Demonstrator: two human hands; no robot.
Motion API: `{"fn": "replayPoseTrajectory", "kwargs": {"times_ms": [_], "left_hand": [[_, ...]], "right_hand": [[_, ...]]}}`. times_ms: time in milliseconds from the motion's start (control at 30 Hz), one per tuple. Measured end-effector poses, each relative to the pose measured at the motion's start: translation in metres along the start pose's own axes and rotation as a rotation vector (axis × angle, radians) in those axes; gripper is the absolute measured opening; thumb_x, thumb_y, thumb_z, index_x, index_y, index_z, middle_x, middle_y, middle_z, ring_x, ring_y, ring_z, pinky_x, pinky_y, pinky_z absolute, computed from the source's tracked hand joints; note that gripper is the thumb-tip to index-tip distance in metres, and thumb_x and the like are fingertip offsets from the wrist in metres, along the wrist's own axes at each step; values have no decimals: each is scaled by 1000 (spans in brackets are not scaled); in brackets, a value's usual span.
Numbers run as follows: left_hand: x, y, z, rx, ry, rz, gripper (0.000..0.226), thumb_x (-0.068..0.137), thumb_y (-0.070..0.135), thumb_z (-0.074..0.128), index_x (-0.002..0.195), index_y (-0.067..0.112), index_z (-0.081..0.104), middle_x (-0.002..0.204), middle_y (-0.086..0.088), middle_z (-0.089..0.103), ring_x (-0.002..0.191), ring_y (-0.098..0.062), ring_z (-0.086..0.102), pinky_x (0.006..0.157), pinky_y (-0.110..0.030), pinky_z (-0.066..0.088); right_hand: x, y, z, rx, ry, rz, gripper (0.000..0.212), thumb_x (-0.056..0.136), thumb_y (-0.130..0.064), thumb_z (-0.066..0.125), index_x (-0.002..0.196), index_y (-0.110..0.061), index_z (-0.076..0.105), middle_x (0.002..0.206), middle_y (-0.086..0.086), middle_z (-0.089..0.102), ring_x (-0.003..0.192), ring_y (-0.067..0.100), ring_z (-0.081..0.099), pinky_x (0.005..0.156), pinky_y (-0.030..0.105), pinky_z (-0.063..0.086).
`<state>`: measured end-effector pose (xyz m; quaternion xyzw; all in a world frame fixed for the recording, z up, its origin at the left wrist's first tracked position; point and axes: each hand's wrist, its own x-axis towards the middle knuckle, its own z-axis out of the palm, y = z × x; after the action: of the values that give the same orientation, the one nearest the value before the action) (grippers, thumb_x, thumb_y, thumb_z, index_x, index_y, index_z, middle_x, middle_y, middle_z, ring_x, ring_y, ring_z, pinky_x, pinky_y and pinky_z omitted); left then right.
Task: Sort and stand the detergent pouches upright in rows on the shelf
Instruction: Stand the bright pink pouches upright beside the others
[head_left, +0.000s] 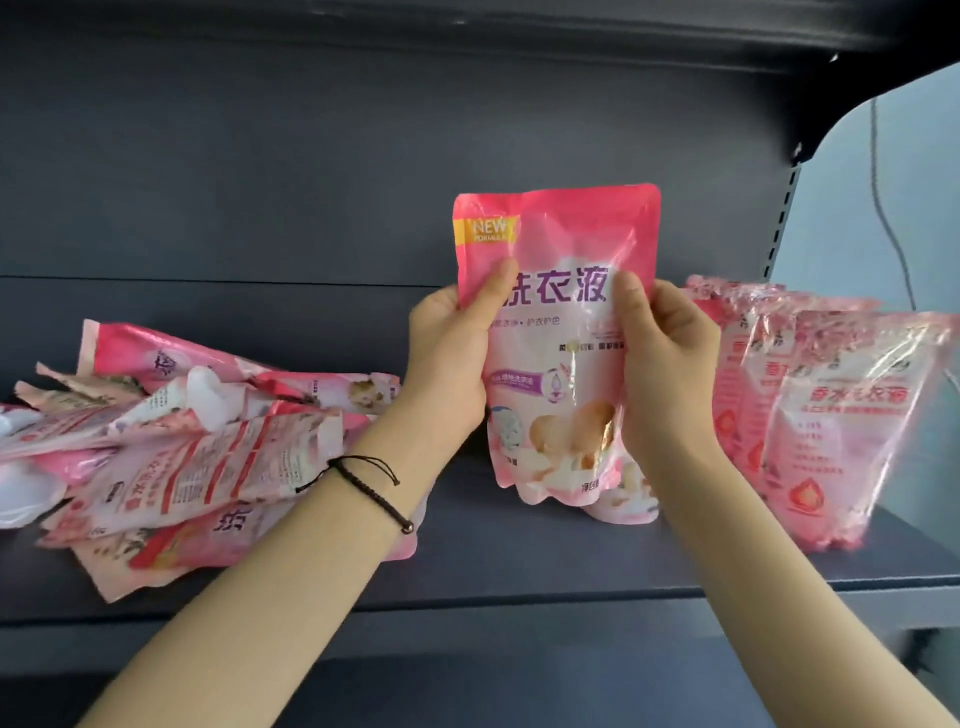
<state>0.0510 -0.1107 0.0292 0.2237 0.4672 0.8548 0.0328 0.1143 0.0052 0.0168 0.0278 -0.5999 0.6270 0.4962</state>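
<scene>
a glossy pink plastic detergent pouch (556, 332) is held upright above the dark grey metal shelf (519, 561), pinched at both side edges by the left hand (452, 358) and right hand (665, 358). it is judged soft, slippery and floppy, best gripped at the sides.

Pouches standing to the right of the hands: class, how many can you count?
3 show: front pouch at far right, middle pouch behind it to its left, back pouch beyond that. Others may be hidden.

Both forearms are stretched forward; a detergent pouch (563, 228) is gripped by the left hand (447, 358) and right hand (667, 358), thumbs in front.
</scene>
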Motion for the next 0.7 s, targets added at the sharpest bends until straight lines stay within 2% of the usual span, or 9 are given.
{"fn": "replayPoseTrajectory", "kwargs": {"times_ms": [200, 267, 333, 400, 500, 567, 633, 667, 700], "left_hand": [[-26, -56, 39, 77, 49, 39, 25, 90, 31, 63, 87, 6, 67, 81, -4, 73, 73, -17, 70, 73, -37, 59], [-31, -72, 46, 133, 75, 57, 27, 91, 33, 61, 84, 8, 66, 76, 0, 72, 72, -15, 69, 75, -38, 58], [-35, -86, 50, 169, 98, 58, 32, 92, 34, 60, 86, 3, 66, 76, -1, 71, 71, -16, 68, 73, -36, 58], [-39, -96, 51, 189, 105, 58, 36, 92, 35, 59, 90, 0, 65, 78, -4, 69, 72, -17, 67, 71, -33, 57], [-46, -100, 47, 217, 75, 102, 32, 91, 38, 55, 87, 7, 64, 82, -4, 68, 77, -16, 66, 71, -28, 56], [-53, -100, 38, 300, -21, 117, 27, 85, 40, 57, 93, 15, 63, 90, 3, 72, 86, -11, 69, 73, -22, 56], [-66, -106, 23, 422, -142, 54, 32, 79, 36, 67, 108, 25, 61, 103, 10, 72, 99, -6, 67, 80, -24, 56], [-71, -110, 13, 485, -192, 10, 41, 77, 32, 73, 115, 29, 57, 109, 11, 70, 104, -6, 66, 84, -28, 56], [-77, -114, 5, 556, -223, -31, 48, 77, 27, 77, 119, 32, 55, 113, 12, 69, 106, -6, 65, 88, -32, 55]], "right_hand": [[-5, 23, -66, -14, 3, 72, 39, 96, -28, 56, 68, -4, 43, 61, 3, 35, 53, 11, 29, 46, 25, 27], [-9, 30, -81, -21, 1, 84, 40, 97, -28, 55, 67, -5, 40, 57, -3, 34, 51, 7, 28, 45, 19, 27], [-13, 36, -92, -24, -3, 106, 42, 98, -25, 53, 62, -14, 36, 51, -13, 34, 47, 3, 28, 43, 15, 29], [-16, 42, -99, -24, -29, 116, 42, 98, -25, 52, 60, -19, 37, 48, -15, 36, 46, 1, 29, 44, 13, 29], [-18, 45, -106, -18, -69, 94, 39, 98, -25, 52, 62, -19, 40, 52, -16, 39, 49, 1, 32, 47, 14, 31], [-22, 45, -113, -25, -124, 76, 29, 97, -24, 53, 70, -14, 48, 61, -10, 48, 57, 4, 41, 52, 18, 37], [-31, 47, -124, -120, -235, 77, 9, 93, -23, 59, 89, -15, 56, 75, -6, 59, 68, 6, 54, 61, 21, 47], [-37, 51, -131, -169, -294, 100, 11, 90, -23, 63, 99, -20, 57, 81, -10, 64, 74, 4, 60, 67, 20, 51], [-42, 55, -137, -200, -347, 138, 21, 87, -26, 66, 106, -25, 56, 89, -12, 68, 82, 3, 65, 72, 21, 54]]}}
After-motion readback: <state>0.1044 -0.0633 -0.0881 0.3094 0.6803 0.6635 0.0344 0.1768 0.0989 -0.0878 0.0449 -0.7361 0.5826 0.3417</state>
